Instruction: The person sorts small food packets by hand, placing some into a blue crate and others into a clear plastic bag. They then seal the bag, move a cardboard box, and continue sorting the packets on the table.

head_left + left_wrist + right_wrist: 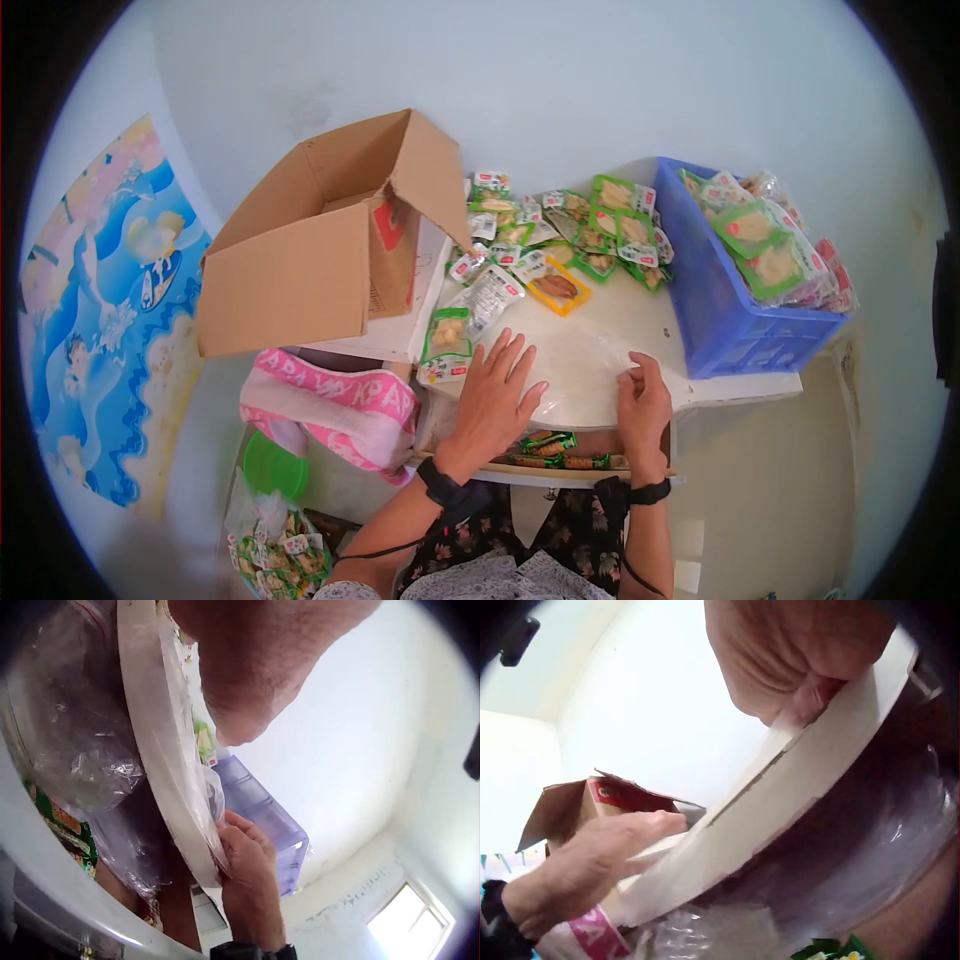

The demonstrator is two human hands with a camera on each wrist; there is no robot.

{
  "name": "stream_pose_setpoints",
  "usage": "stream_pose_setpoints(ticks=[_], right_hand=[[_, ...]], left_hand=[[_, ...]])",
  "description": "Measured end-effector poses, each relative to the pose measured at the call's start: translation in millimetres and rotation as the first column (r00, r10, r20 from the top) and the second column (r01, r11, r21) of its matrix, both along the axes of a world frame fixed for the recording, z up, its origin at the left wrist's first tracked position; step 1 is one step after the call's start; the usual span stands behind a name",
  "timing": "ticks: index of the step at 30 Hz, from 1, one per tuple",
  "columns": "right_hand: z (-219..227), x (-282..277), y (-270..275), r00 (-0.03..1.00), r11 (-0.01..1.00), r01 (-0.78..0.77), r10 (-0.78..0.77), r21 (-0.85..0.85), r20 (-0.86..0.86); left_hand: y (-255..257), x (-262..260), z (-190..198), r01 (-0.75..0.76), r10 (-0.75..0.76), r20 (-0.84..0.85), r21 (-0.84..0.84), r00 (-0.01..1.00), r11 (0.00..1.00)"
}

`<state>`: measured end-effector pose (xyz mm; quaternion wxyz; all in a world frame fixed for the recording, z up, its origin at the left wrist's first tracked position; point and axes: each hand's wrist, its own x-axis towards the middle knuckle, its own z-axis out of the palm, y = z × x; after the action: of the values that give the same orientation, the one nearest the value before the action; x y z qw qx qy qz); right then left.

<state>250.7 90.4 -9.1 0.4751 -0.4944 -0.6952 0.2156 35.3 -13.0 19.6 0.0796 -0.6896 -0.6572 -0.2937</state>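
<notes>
A clear plastic bag lies flat on the white tabletop close to its curved front edge. My left hand rests on the left part of it with the fingers straight and spread. At the right, my right hand pinches the bag's edge between thumb and curled fingers; the left wrist view shows the thin plastic running to that hand. Just beyond my left fingertips lie a green-edged snack packet and a silvery one. A yellow-edged packet lies further back.
Many green packets are heaped at the back. An open cardboard box stands left, a blue crate of packets right. An open drawer below holds small green packs and plastic. A pink-white towel hangs left.
</notes>
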Motion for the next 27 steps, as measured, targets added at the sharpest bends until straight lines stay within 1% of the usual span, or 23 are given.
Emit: stream_pose_setpoints(ticks=[1, 4, 7, 10, 11, 13, 14, 16, 19, 22, 24, 27], right_hand=[[1.0, 0.4, -0.1, 1.000, 1.000, -0.001, 0.001, -0.029, -0.022], [0.1, 3.2, -3.2, 0.999, 1.000, -0.021, 0.020, -0.017, -0.043], [-2.0, 3.9, -1.4, 0.998, 0.999, -0.042, 0.042, -0.007, -0.049], [-2.5, 5.1, 4.1, 0.997, 0.998, -0.050, 0.048, -0.035, -0.060], [-1.1, 5.6, 6.4, 0.997, 0.998, -0.047, 0.044, -0.049, -0.066], [3.4, 5.2, 8.1, 1.000, 0.999, 0.004, -0.003, -0.041, 0.013], [5.2, 4.2, 9.1, 0.998, 0.999, 0.025, -0.023, -0.036, 0.050], [-0.4, 4.4, 9.3, 0.999, 1.000, 0.016, -0.015, -0.008, 0.042], [-1.5, 4.6, 9.2, 1.000, 1.000, 0.007, -0.007, -0.007, 0.011], [-0.8, 2.9, 5.3, 1.000, 1.000, 0.010, -0.010, -0.007, -0.023], [-1.8, 0.6, 8.6, 1.000, 1.000, 0.015, -0.015, 0.001, -0.009], [0.6, -2.9, 14.9, 0.999, 0.999, -0.031, 0.030, -0.031, -0.023]], left_hand=[[-5.8, -0.7, 3.5, -0.012, 0.013, -0.007, 0.050, 1.000, 0.999], [-26.1, -10.7, 12.4, -0.166, 0.166, 0.006, 0.145, 0.986, 0.975], [-32.2, -27.9, 2.0, -0.301, 0.299, 0.032, 0.074, 0.954, 0.951], [-30.9, -39.6, -17.7, -0.378, 0.375, 0.071, 0.034, 0.924, 0.925], [-29.5, -42.0, -21.6, -0.378, 0.377, 0.041, 0.031, 0.925, 0.925], [-28.1, -45.6, -22.9, -0.386, 0.387, -0.020, 0.032, 0.922, 0.922], [-28.8, -47.2, -23.1, -0.383, 0.383, 0.009, 0.038, 0.924, 0.923], [-29.0, -49.3, -21.2, -0.379, 0.375, 0.067, 0.048, 0.924, 0.924], [-31.5, -43.2, -9.5, -0.400, 0.365, 0.198, 0.180, 0.910, 0.899], [-30.8, -35.9, 2.9, -0.359, 0.299, 0.219, 0.332, 0.929, 0.872], [-27.5, -28.3, 11.0, -0.333, 0.234, 0.286, 0.372, 0.929, 0.866], [-19.8, -11.2, 26.3, -0.285, 0.112, 0.371, 0.450, 0.922, 0.846]])
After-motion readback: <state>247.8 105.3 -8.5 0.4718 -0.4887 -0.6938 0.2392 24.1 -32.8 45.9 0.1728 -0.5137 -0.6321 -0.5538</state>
